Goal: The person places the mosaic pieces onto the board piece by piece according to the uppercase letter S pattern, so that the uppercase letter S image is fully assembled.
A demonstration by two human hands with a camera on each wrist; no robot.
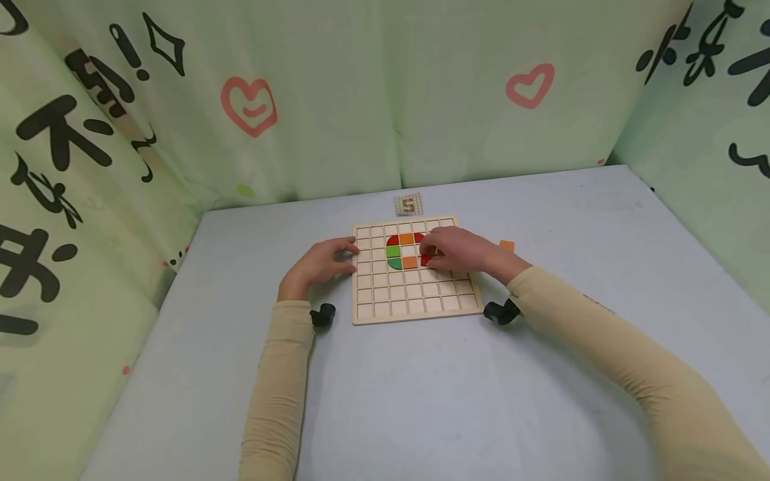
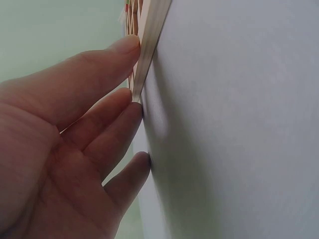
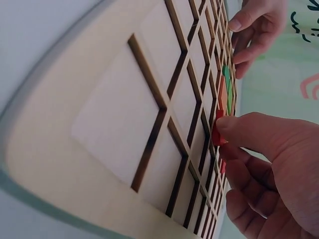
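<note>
A wooden grid board (image 1: 400, 308) lies on the table with several coloured tiles in its upper middle cells. Among them are a red tile (image 1: 393, 240), an orange tile (image 1: 406, 238), a light green tile (image 1: 393, 251) and a dark green rounded tile (image 1: 394, 264). My right hand (image 1: 462, 250) pinches a red tile (image 3: 217, 130) between thumb and fingers at a cell right of the lower orange tile (image 1: 410, 262). It partly covers the tiles there. At the board's left edge, my left hand (image 1: 321, 262) touches the wood with extended, relaxed fingers (image 2: 117, 127).
A small patterned card (image 1: 409, 204) lies behind the board. Past the right wrist sits a loose orange tile (image 1: 507, 246). Black wrist cameras show beneath both wrists. A printed green curtain (image 1: 337, 100) hangs along the table's back edge.
</note>
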